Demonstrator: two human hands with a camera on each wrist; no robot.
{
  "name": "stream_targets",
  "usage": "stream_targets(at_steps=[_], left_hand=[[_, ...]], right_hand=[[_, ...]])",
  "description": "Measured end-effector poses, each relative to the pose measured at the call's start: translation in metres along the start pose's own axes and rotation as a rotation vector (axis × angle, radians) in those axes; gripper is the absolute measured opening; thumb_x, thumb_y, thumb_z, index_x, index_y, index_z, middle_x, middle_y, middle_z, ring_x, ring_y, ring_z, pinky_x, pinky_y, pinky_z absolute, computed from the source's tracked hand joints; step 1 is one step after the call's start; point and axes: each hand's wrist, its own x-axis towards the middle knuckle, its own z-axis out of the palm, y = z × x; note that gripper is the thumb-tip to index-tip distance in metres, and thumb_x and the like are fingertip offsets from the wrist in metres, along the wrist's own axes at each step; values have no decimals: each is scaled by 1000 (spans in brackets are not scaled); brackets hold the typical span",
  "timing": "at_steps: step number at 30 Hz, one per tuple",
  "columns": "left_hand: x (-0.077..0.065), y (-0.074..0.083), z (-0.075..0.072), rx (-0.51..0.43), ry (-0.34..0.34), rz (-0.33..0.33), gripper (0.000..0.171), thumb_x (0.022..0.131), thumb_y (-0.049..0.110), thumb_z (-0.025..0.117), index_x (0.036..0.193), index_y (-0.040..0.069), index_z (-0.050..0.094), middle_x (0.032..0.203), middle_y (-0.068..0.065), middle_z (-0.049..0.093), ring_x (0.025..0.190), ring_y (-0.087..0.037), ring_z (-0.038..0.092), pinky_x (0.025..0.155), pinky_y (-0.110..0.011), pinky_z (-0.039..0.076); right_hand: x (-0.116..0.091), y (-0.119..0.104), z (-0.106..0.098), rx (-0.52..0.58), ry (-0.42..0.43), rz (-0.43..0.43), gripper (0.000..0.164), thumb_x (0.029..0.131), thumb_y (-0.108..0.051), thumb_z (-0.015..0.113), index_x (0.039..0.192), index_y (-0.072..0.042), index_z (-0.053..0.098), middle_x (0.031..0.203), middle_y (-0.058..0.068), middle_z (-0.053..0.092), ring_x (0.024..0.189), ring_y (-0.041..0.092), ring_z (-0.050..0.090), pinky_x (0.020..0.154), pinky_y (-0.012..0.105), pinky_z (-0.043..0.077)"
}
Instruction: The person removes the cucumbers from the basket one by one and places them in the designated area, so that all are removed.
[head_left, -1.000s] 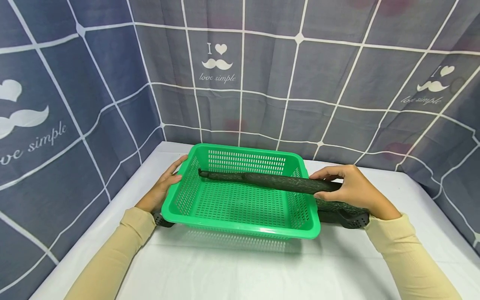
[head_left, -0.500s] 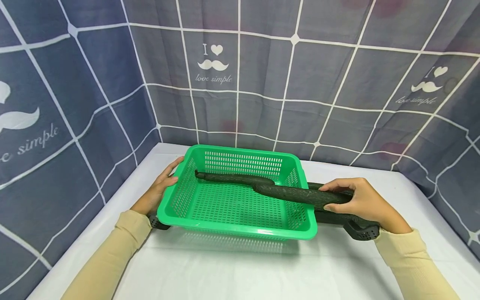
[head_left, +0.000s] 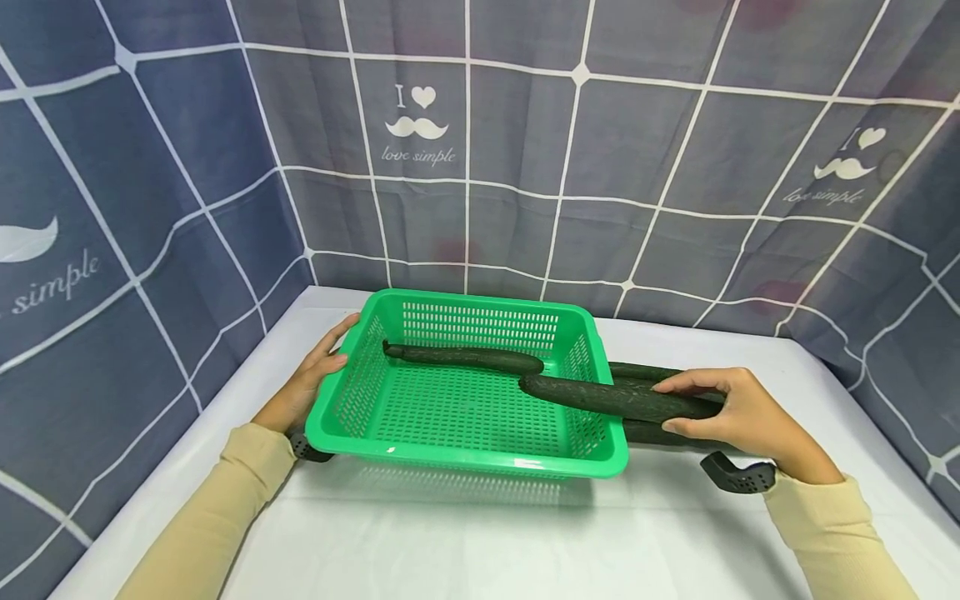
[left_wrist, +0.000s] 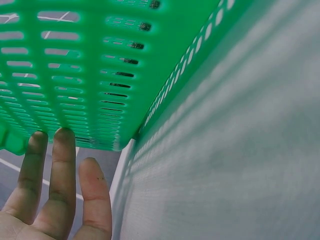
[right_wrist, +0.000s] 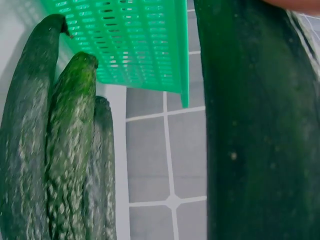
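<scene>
My right hand (head_left: 742,417) grips a dark green cucumber (head_left: 600,398) between thumb and fingers. The cucumber's left end reaches over the right rim of a green plastic basket (head_left: 465,454), above its inside. In the right wrist view the held cucumber (right_wrist: 262,130) fills the right side. Another cucumber (head_left: 465,357) lies inside the basket near the back wall. My left hand (head_left: 303,383) is at the basket's left side; its fairly straight fingers (left_wrist: 62,175) touch the slotted outer wall in the left wrist view.
Several more cucumbers (right_wrist: 70,150) lie side by side on the white tabletop (head_left: 450,550), right of the basket and partly under the held one. A grey-blue checked curtain (head_left: 525,150) stands behind and along both sides.
My right hand has moved right and toward me, drawing the held cucumber back across the basket's right rim. Its end no longer overlaps the cucumber inside. My left hand stays at the basket.
</scene>
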Motion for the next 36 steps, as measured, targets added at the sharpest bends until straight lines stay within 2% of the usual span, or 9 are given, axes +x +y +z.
stream_targets(at_steps=[4, 6, 9, 13, 23, 28, 32, 34, 36], left_hand=[[-4, -1, -1, -36, -19, -10, 68, 112, 26, 40, 176, 25, 16, 179, -13, 9, 147, -17, 37, 112, -30, 40], [-6, -1, -2, -55, -26, -4, 68, 113, 26, 40, 176, 26, 16, 178, -10, 12, 142, -7, 42, 108, -22, 42], [-9, -1, -3, -98, -40, 3, 67, 113, 25, 39, 176, 26, 16, 172, -3, 23, 136, -5, 50, 105, -22, 47], [-9, -1, -3, -96, -33, 18, 66, 113, 24, 40, 176, 27, 19, 164, 8, 32, 134, -6, 52, 105, -22, 48], [-8, 1, -4, -79, -30, 17, 67, 113, 25, 39, 176, 26, 18, 163, 7, 33, 132, -6, 54, 103, -22, 49], [-6, 2, -4, -21, -4, -3, 68, 112, 28, 40, 176, 26, 17, 173, -1, 24, 142, -13, 42, 109, -26, 41], [-4, 2, -2, 18, 10, -17, 70, 111, 29, 42, 176, 26, 17, 180, -9, 9, 157, -33, 18, 120, -50, 24], [-2, 2, -1, 17, 11, -21, 71, 110, 29, 43, 176, 26, 17, 181, -11, 6, 160, -41, 9, 121, -62, 16], [0, 1, 0, 13, 10, -22, 71, 110, 29, 43, 176, 25, 17, 181, -11, 4, 160, -41, 7, 121, -66, 13]], right_hand=[[-7, 4, -2, -2, 10, 4, 42, 72, 5, 95, 109, -10, 84, 99, -13, 80, 93, -2, 71, 83, 9, 50], [-11, 7, -2, -4, 9, 8, 42, 72, 5, 95, 110, -10, 84, 101, -14, 80, 95, -3, 70, 84, 9, 50], [-17, 12, -3, 1, 5, 17, 43, 73, 5, 95, 112, -10, 84, 103, -15, 80, 97, -4, 70, 85, 9, 50], [-23, 17, -7, 8, 13, 20, 44, 73, 7, 94, 113, -10, 84, 106, -16, 79, 98, -5, 70, 85, 8, 50], [-35, 20, -24, -19, -10, 98, 41, 77, 2, 94, 114, -13, 84, 106, -15, 80, 98, -3, 71, 85, 10, 50], [-43, 28, -32, 7, -33, 90, 42, 77, 6, 92, 115, -11, 84, 109, -14, 80, 100, -3, 71, 86, 10, 50], [-51, 38, -38, 27, -39, 79, 44, 76, 10, 90, 116, -9, 83, 110, -14, 79, 101, -4, 71, 88, 9, 50], [-56, 43, -42, 38, -38, 90, 45, 76, 12, 89, 116, -8, 83, 110, -15, 79, 100, -3, 71, 87, 9, 50], [-63, 47, -44, 48, -36, 105, 46, 76, 14, 88, 116, -8, 83, 110, -15, 79, 100, -3, 70, 86, 10, 51]])
